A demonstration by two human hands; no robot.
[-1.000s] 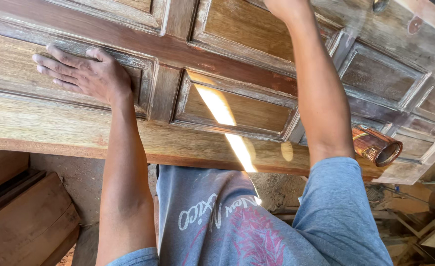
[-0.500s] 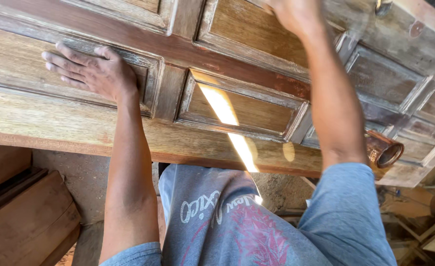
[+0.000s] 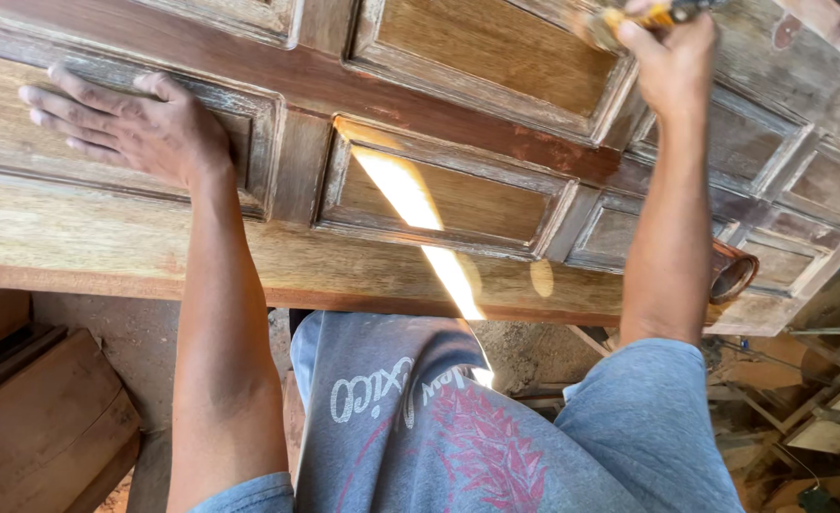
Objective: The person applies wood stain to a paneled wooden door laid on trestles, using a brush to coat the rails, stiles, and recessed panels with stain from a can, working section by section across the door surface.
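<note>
A worn wooden panelled door [image 3: 458, 204] lies flat in front of me, its recessed panels edged with old whitish paint. My left hand [image 3: 125, 123] rests flat on a panel at the left, fingers spread. My right hand [image 3: 672, 57] reaches to the far upper right and is closed around a yellow-handled brush [image 3: 629, 19], its bristles touching the frame of an upper panel. A strip of sunlight [image 3: 420, 223] crosses the middle panel.
A brown can [image 3: 734, 271] sits on the door near its right edge, behind my right forearm. Stacked wooden boards [image 3: 30, 408] lie on the ground at lower left. Wooden frames and scraps [image 3: 819, 418] fill the lower right.
The view has shifted so my right hand, earlier cut off at the top, now shows with the brush. My left hand has stayed flat on the left panel.
</note>
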